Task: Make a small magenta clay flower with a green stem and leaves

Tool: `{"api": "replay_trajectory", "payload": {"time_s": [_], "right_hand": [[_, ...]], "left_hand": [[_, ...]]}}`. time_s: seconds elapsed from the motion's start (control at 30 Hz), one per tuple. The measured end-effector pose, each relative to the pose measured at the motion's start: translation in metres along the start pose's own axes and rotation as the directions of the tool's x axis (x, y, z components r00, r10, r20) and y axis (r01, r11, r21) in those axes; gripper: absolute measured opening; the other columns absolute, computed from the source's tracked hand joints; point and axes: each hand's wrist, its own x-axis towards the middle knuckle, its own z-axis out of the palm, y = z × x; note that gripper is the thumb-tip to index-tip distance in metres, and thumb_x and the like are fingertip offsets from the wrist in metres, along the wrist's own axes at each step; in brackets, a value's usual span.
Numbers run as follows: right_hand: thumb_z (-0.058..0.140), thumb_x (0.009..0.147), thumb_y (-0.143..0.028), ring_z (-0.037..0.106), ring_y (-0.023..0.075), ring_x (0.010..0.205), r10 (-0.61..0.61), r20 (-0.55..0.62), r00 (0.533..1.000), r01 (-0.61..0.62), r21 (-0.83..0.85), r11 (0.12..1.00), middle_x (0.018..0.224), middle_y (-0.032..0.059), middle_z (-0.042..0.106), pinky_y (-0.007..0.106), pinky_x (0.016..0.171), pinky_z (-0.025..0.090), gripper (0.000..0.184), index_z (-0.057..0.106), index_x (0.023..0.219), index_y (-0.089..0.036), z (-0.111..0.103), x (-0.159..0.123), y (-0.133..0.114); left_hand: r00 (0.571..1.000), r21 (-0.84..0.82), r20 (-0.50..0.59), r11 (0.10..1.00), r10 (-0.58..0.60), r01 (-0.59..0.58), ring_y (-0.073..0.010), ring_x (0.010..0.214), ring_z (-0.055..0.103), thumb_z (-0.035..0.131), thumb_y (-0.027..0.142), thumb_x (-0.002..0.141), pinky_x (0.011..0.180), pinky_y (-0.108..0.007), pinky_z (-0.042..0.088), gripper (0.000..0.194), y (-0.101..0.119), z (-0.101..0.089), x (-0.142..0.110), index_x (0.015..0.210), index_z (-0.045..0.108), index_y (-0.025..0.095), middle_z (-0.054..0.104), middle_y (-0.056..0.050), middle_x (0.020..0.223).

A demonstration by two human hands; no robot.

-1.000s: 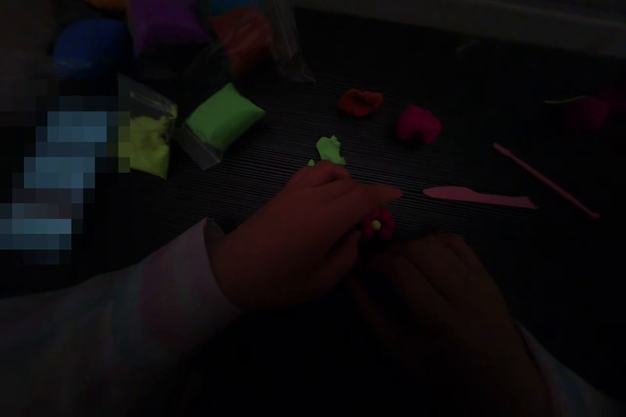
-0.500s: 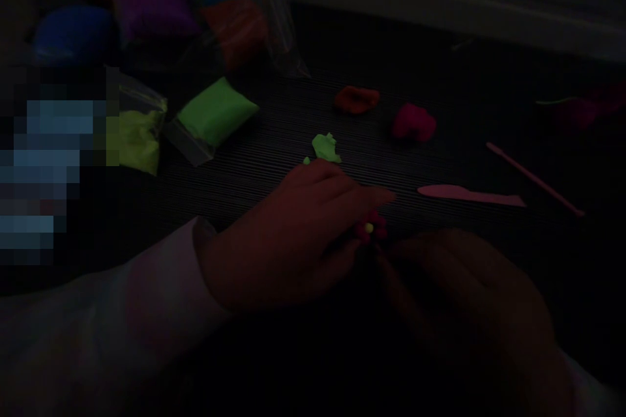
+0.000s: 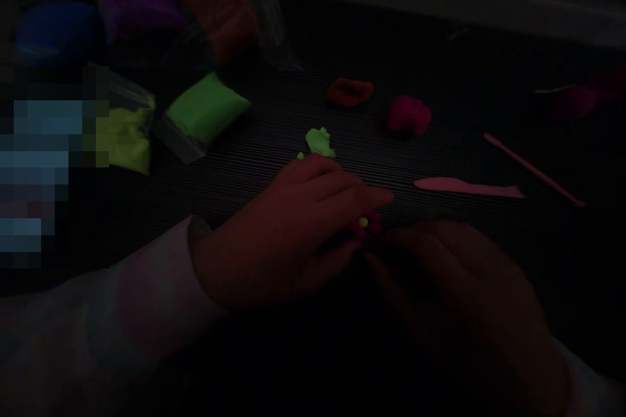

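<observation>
The scene is very dim. My left hand (image 3: 293, 234) is curled around a small pink clay flower with a yellow centre (image 3: 366, 224), fingers closed on it. My right hand (image 3: 454, 287) meets it from the right, its fingertips pinching at the flower's lower edge. Just beyond my left hand lies a small scrap of light green clay (image 3: 319, 142) on the dark ribbed mat (image 3: 254, 169).
A pink clay lump (image 3: 408, 116) and an orange-red lump (image 3: 349, 91) lie farther back. Two pink modelling tools, a flat knife (image 3: 467, 187) and a thin stick (image 3: 533, 169), lie to the right. Bagged clay in green (image 3: 203, 111), yellow-green, purple, blue and orange is heaped at the left.
Both hands have stayed together on the flower. It now sits lower between the fingers and is more hidden. The view has shifted slightly down and right.
</observation>
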Motion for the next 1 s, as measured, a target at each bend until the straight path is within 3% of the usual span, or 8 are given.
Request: {"api": "replay_trajectory", "payload": {"time_s": [0.17,0.33,1.0], "right_hand": [[0.050,0.076,-0.026,0.051,0.0169,0.059,0.037,-0.019,0.999,-0.036,0.020,0.999,0.065,0.0022,0.056,0.031,0.054,0.038,0.008,0.053,0.075,-0.018,-0.002,0.000,-0.001],[0.051,0.077,-0.025,0.052,0.0149,0.065,0.111,-0.036,0.993,-0.108,0.079,0.991,0.070,0.0022,0.057,0.028,0.057,0.039,0.007,0.054,0.077,-0.018,-0.005,0.004,0.001],[0.051,0.076,-0.023,0.050,0.0167,0.062,-0.030,0.095,0.995,0.018,0.125,0.992,0.069,0.0023,0.057,0.033,0.057,0.038,0.008,0.056,0.074,-0.017,-0.007,-0.007,-0.002]], "left_hand": [[0.999,0.029,-0.029,0.999,0.035,-0.034,-0.0178,0.097,0.047,0.054,0.023,0.076,0.087,-0.034,0.034,0.026,-0.001,0.000,0.001,0.101,0.054,0.022,0.057,-0.001,0.103],[0.999,0.025,-0.054,1.000,-0.005,0.006,-0.0183,0.092,0.048,0.057,0.027,0.074,0.082,-0.033,0.037,0.021,0.002,-0.002,0.001,0.093,0.054,0.020,0.057,-0.002,0.093],[0.995,0.034,-0.093,0.999,0.043,-0.040,-0.0168,0.087,0.049,0.051,0.019,0.075,0.079,-0.033,0.039,0.012,0.002,-0.003,0.002,0.086,0.056,0.017,0.057,-0.003,0.091]]}}
